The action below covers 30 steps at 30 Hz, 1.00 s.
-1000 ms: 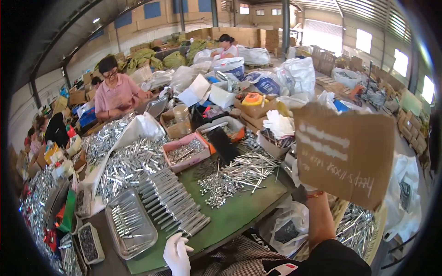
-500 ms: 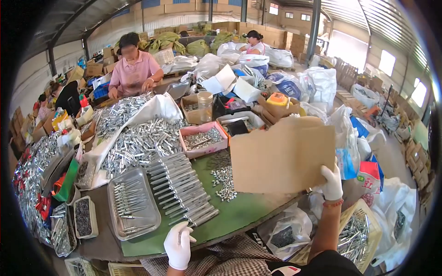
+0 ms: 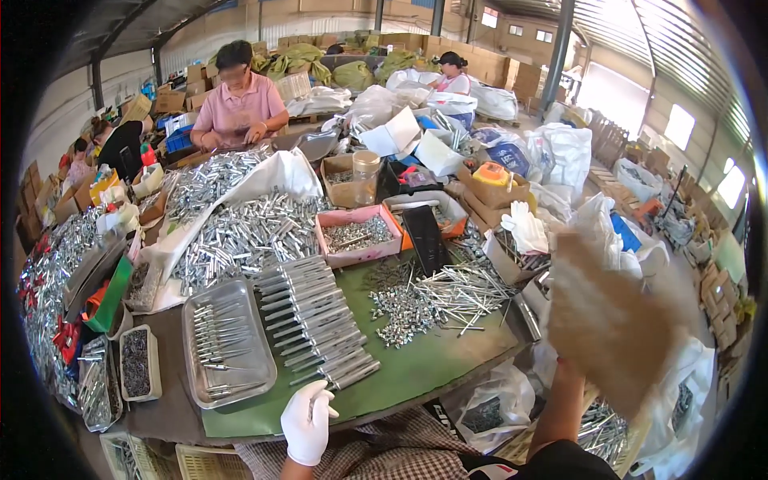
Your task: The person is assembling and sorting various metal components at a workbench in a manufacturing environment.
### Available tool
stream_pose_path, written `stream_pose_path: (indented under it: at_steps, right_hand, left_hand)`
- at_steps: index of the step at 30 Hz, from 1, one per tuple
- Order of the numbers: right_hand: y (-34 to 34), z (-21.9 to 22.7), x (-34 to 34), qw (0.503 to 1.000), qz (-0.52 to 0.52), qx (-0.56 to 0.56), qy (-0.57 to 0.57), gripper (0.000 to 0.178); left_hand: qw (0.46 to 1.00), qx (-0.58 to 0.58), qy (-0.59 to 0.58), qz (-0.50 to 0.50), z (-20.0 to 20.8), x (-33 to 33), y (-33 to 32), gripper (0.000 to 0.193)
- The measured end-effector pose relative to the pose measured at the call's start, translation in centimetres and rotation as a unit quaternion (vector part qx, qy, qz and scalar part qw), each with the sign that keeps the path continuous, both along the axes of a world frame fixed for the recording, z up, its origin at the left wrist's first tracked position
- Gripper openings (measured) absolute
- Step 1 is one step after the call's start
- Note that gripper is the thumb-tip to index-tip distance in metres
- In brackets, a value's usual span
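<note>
Where your right forearm [image 3: 558,412] rises beside the right end of the tabletop [image 3: 468,356], a brown cardboard sheet [image 3: 616,328] is held up, tilted and blurred, beyond the tabletop's right edge. The cardboard sheet covers your right hand, so whether its fingers are spread or pressed together cannot be told; the forearm meets the sheet at its lower left part. Your left hand [image 3: 306,422], in a white glove, rests at the near edge of the tabletop, its fingers loosely curled and slightly apart, with nothing visible between them. Just beyond these fingertips lie the nearest ends of a row of metal rods [image 3: 316,324], set side by side and stretching toward the far edge. Note, to the left of the row, a metal tray [image 3: 254,364] bearing slimmer rods [image 3: 218,332]. Note also, to its right, a heap of small metal pieces [image 3: 404,312] and, adjoining it, a pile of thin rods [image 3: 468,288] near the tabletop's right edge. Behind the heap stands a pink box [image 3: 364,258].
</note>
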State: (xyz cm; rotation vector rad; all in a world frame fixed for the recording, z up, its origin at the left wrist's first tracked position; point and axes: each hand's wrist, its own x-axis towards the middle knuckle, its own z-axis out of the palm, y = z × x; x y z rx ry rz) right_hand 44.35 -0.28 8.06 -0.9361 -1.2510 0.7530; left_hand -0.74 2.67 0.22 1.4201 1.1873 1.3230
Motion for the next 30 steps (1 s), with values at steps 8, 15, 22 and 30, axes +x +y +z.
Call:
stream_pose_path:
  at_steps: [8,15,22,30]
  right_hand:
    - [0.4,-0.8,-0.2,0.952,-0.234,-0.161,0.113,0.031]
    - [0.9,-4.3,3.0,0.941,0.143,0.014,0.307,0.03]
    - [4.9,1.7,1.1,0.985,-0.169,-0.039,-0.016,0.037]
    - [16.7,5.0,5.7,0.926,-0.26,-0.007,-0.273,0.02]
  left_hand:
    - [1.0,0.014,0.016,0.001,-0.3,-0.2,0.2,0.021]
    - [1.0,0.007,0.011,-0.01,-0.1,-0.5,0.2,0.021]
    - [1.0,0.013,0.01,-0.002,-0.3,-0.5,-0.1,0.021]
    - [0.999,0.017,0.049,0.001,-0.2,-0.2,0.2,0.02]
